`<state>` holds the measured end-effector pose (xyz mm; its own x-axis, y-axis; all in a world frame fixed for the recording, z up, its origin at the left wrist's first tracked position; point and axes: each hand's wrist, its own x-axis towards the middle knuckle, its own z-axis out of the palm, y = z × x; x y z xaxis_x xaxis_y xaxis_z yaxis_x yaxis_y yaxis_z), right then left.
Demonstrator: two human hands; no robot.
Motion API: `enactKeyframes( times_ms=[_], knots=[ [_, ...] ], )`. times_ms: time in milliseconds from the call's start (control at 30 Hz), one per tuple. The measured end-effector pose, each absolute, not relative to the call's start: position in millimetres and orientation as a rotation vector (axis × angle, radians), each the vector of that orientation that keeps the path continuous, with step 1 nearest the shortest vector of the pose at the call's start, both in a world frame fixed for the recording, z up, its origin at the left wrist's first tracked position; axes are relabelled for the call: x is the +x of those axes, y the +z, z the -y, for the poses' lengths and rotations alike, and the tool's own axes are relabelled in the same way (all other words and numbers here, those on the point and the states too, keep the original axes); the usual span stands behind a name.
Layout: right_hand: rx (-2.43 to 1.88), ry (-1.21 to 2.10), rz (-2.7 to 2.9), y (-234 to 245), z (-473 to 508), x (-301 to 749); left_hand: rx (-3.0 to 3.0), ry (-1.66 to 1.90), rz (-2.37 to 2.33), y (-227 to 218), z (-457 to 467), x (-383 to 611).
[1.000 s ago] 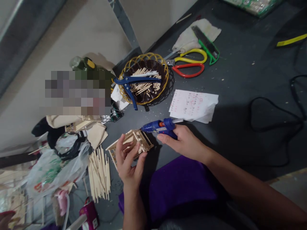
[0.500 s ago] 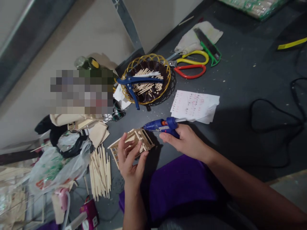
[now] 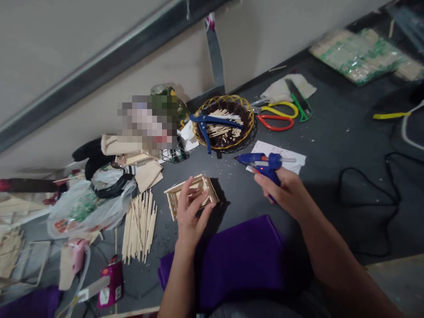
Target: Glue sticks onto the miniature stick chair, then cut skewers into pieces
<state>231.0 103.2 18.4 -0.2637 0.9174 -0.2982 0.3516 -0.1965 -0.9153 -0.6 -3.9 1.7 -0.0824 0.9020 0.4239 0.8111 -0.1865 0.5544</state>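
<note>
My left hand (image 3: pixel 192 210) rests with its fingers over a small box-like frame of wooden sticks (image 3: pixel 208 185), gripping it on the dark table; part of the frame is hidden by the fingers. In my right hand (image 3: pixel 286 190) is a blue glue gun (image 3: pixel 256 160), held by its handle with a clear glue stick out of the back. Its nozzle points left, up and to the right of the frame and apart from it. A folded purple cloth (image 3: pixel 245 260) lies just below both hands.
A wicker basket (image 3: pixel 250 128) holds stick pieces and a blue cutter (image 3: pixel 205 126). Scissors (image 3: pixel 276 123), a green utility knife (image 3: pixel 300 101) and paper (image 3: pixel 296 161) lie right of it. Loose sticks (image 3: pixel 139 227) and a plastic bag (image 3: pixel 62 214) are left. A black cable (image 3: pixel 367 168) curls at right.
My right hand has drawn the glue gun up and right, away from the stick frame; its nozzle was touching or close to it. My left hand stays on the frame. The camera view has shifted.
</note>
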Motion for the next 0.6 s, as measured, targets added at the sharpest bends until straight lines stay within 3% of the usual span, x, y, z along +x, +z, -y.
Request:
enactKeyframes(
  times_ms=[167,300,367,467,600],
  knots=[
    [-1.644,1.180,1.750,33.8,-106.7,274.6,2.059,1.145,-1.916,3.1,5.0,-0.4],
    [-1.947,0.549,1.881,68.4,-105.1,307.4,2.070,1.170,-1.894,1.1,5.1,-2.0],
    [-2.048,0.385,1.843,83.0,-102.2,312.8,2.064,1.186,-1.876,-1.3,5.6,-2.9],
    [-1.974,0.657,1.700,82.4,-100.9,307.4,2.058,1.202,-1.860,-4.6,6.3,-3.8],
    [-1.723,1.182,1.463,37.9,-110.1,296.0,2.079,1.240,-1.868,-4.8,6.2,-3.3]
  ],
)
